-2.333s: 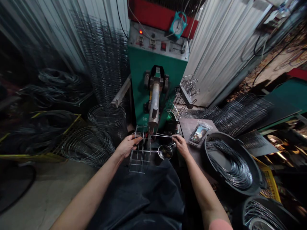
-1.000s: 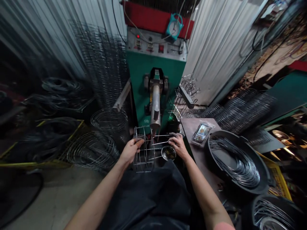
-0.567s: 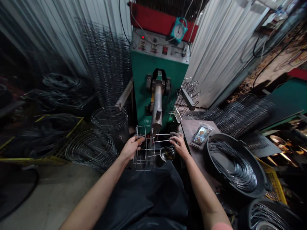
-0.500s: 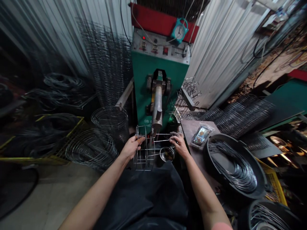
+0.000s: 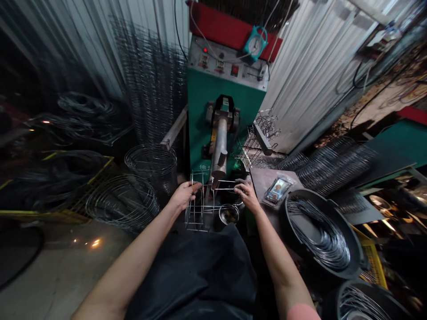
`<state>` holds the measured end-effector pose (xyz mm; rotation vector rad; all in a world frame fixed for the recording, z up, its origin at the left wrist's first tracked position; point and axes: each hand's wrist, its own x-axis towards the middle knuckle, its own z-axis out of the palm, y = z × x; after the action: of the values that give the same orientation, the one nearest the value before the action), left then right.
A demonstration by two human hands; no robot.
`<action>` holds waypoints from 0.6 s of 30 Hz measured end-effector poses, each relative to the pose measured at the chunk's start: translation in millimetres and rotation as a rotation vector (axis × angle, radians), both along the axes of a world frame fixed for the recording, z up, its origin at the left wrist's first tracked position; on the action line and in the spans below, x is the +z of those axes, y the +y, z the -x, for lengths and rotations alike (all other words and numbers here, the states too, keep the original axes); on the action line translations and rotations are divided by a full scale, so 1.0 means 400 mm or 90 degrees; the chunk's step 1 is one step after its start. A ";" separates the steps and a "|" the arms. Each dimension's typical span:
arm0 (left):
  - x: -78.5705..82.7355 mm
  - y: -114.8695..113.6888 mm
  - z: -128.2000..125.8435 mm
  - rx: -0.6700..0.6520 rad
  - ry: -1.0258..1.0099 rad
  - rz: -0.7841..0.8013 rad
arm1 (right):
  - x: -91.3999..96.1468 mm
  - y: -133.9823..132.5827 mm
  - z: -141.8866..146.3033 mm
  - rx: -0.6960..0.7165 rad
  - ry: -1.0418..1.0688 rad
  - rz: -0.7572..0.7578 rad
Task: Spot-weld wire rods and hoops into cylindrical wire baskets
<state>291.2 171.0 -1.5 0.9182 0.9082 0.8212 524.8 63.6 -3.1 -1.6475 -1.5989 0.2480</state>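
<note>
My left hand [image 5: 183, 195] grips the left side of a rectangular steel wire rack [image 5: 199, 209], and my right hand [image 5: 246, 195] pinches the rack's long wires at its right end. The rack stands between my hands, directly under the lower electrode arm [image 5: 218, 153] of a green spot welding machine [image 5: 220, 111]. The electrode tip touches or nearly touches the wires; I cannot tell which. A small round metal bowl [image 5: 229, 214] sits just below my right hand.
A bench [image 5: 263, 180] to the right holds a plastic packet [image 5: 276, 191]. Black tubs [image 5: 316, 235] of bent wire rings stand beside it. Wire hoops [image 5: 122, 202] and coils lie left, stacked mesh leans on corrugated walls, and bright sparks [image 5: 95, 243] show on the floor.
My hands and the rack have shifted slightly up toward the electrode, and the view has tilted a little. Small bright sparks now show on the floor at the left.
</note>
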 end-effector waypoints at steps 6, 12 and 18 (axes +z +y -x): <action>-0.005 0.013 0.000 -0.023 -0.010 0.015 | -0.007 0.015 -0.008 0.005 0.008 0.041; 0.005 0.009 0.010 -0.040 -0.001 0.002 | 0.012 -0.025 0.024 -0.106 0.018 -0.038; 0.004 -0.076 0.066 -0.046 0.016 0.017 | -0.070 -0.214 0.245 -0.007 0.166 0.020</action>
<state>264.9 140.6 0.1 0.9345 0.9006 0.7366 426.9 -22.2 -31.0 -1.5753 -1.3945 0.4649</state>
